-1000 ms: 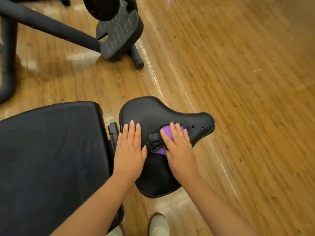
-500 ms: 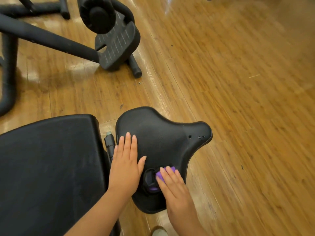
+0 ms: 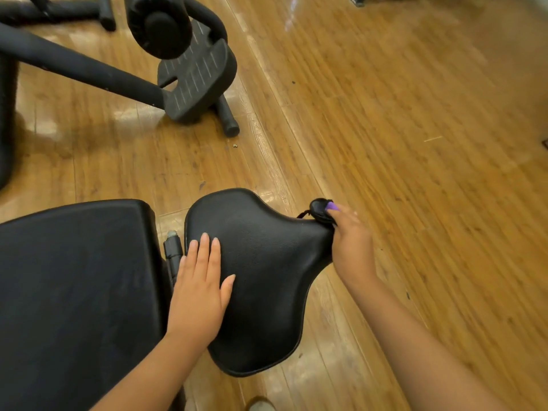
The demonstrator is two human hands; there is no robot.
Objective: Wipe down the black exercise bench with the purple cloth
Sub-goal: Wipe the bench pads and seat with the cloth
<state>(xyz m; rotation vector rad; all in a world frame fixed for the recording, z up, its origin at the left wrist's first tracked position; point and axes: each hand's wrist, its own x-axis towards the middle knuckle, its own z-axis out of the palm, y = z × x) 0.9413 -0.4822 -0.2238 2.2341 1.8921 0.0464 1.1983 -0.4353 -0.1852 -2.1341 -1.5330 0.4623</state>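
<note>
Right hand grips purple cloth at narrow tip of seat pad (cloth mostly hidden). Left hand flat, fingers straight, steadying pad. We judge wiping underway; next we sweep cloth toward back pad.

- The left hand lay flat, fingers straight and together, palm down.
- The right hand reached forward, fingers curled, forearm extended.
</note>
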